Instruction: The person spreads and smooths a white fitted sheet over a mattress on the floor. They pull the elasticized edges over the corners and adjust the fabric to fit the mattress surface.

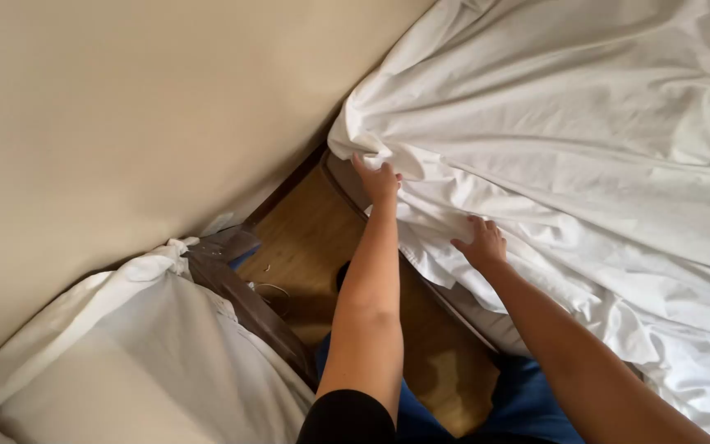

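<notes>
My left hand (380, 179) bunches the white bedsheet (585, 156) at the mattress corner (347, 177) — right hand (481, 242) seemingly clenches its folds.

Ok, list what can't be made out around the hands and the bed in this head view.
- Left hand: fingertips buried in a fold of the white sheet, so its grip is unclear.
- Right hand: palm pressed into the sheet, underside hidden.
- Mattress: mostly covered by the sheet; only an edge shows.
- Small items on the wooden floor: too small to identify.
- Second white bundle: cut off by the bottom edge.
</notes>
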